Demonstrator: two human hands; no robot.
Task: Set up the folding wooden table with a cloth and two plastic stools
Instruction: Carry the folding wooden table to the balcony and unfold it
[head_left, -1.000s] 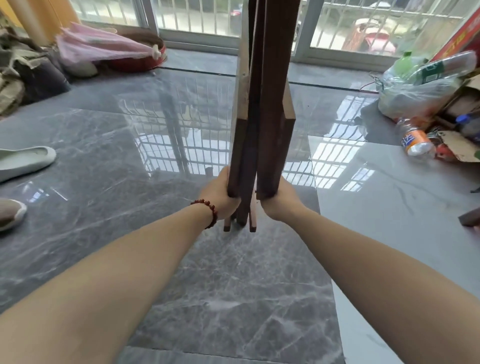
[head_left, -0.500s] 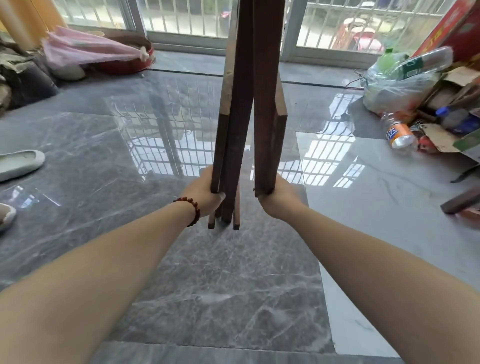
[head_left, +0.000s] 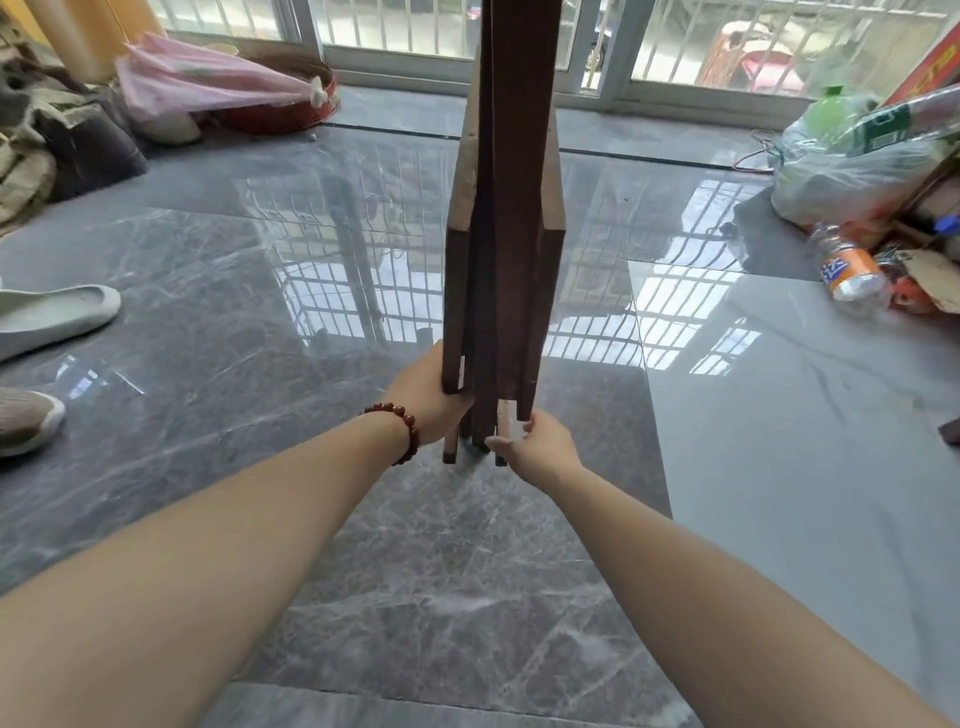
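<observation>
**Folded table stood on end, about to be opened**

The folding wooden table stands upright and closed on the grey floor, about mid-floor and well short of the far edge by the sliding doors. Its feet are right down at the tiles, though I can't tell if they bear weight. The left hand wraps its fingers round the outer left leg near the bottom. The right hand is only half closed, thumb and fingertips lightly pinching the lower end of the right leg. To my eye this is the unfolding step, barely begun. Next the legs want drawing apart and the top tipping level, kept steady on that glossy floor. I see no cloth or stools from here.
</observation>
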